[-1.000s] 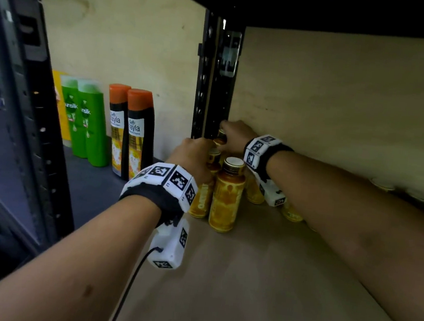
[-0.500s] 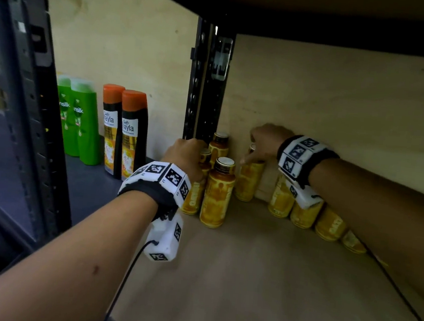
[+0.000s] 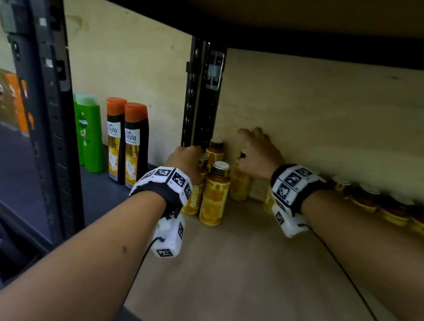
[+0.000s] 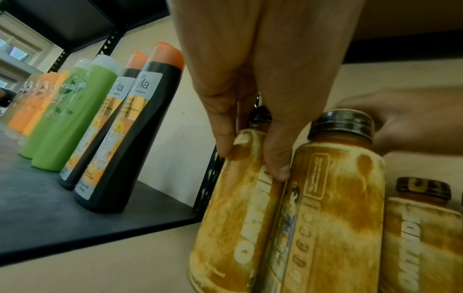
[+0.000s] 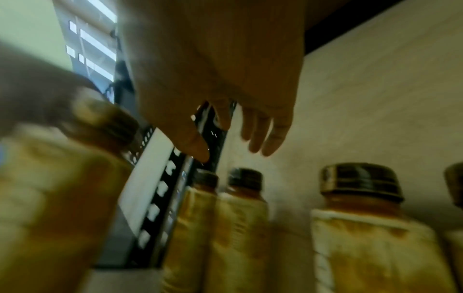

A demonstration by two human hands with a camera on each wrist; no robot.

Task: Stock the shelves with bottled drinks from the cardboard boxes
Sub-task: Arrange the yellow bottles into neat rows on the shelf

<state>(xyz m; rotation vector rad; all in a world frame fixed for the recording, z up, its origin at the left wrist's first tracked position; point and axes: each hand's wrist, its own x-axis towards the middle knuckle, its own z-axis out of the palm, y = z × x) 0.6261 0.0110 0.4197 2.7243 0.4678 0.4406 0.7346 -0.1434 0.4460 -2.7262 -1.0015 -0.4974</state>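
The left hand grips a yellow drink bottle standing on the wooden shelf, touching another bottle beside it. The right hand hovers with loose, spread fingers above the bottles in the back corner, holding nothing. 2 orange-capped shampoo bottles stand to the left
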